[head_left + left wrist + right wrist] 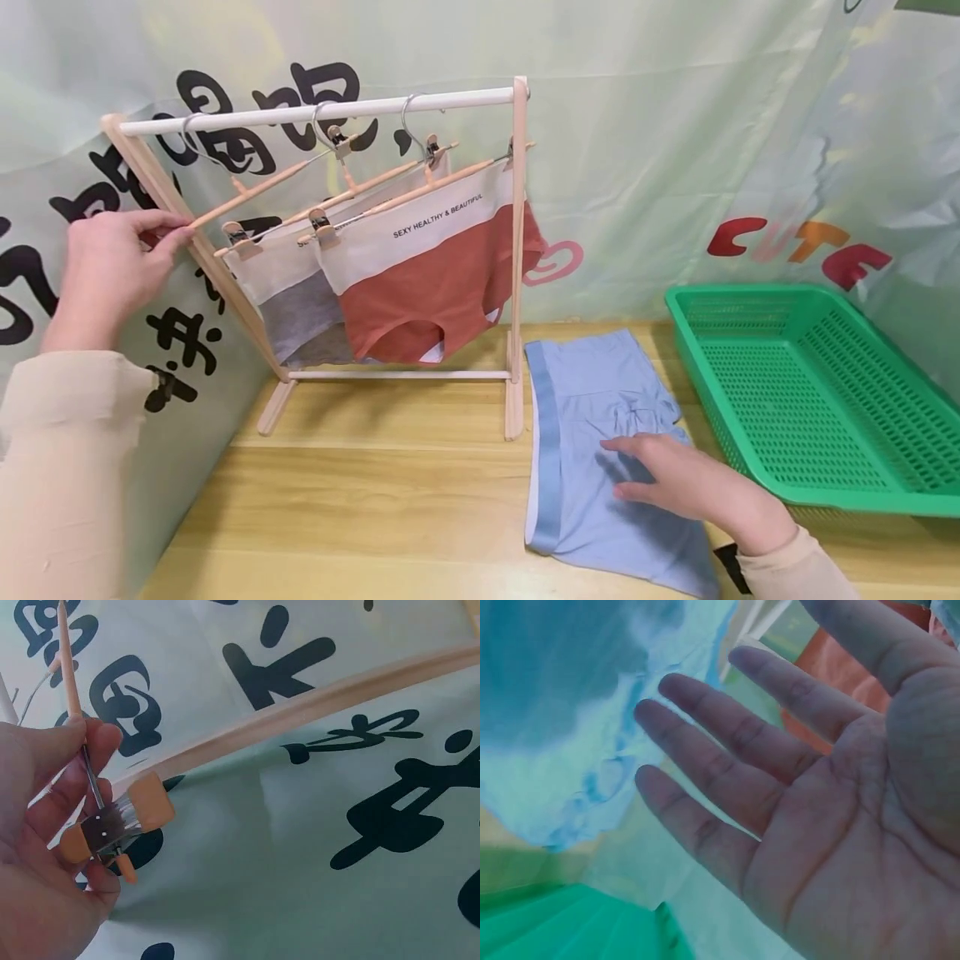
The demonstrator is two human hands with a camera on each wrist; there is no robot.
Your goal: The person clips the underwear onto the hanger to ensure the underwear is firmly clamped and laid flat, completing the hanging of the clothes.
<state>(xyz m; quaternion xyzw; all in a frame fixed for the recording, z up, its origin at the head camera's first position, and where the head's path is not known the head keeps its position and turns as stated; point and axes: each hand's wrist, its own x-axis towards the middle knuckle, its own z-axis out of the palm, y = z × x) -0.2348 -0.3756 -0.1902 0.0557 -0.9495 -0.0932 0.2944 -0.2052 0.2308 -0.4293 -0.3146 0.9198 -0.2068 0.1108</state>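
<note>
My left hand [112, 262] pinches the near end of a clip hanger [258, 192] whose hook is over the rack's bar. In the left wrist view, thumb and fingers grip its metal rod beside an orange-tipped clip [105, 829]; no garment shows in that clip. My right hand [693, 487] is spread, fingers extended, over light-blue underwear [622, 533] laid flat on the table. The palm and straight fingers [720, 769] show in the right wrist view, holding nothing. Beside the left hand's hanger, red-and-white underwear [420, 283] and grey-and-white underwear [296, 312] hang from two more clip hangers.
A small wooden rack [517, 250] with a white top bar [465, 98] stands on the wooden table [390, 500]. To the right sits a green plastic basket [720, 433]. Behind everything hangs a pale printed cloth [637, 167] with black characters and coloured letters.
</note>
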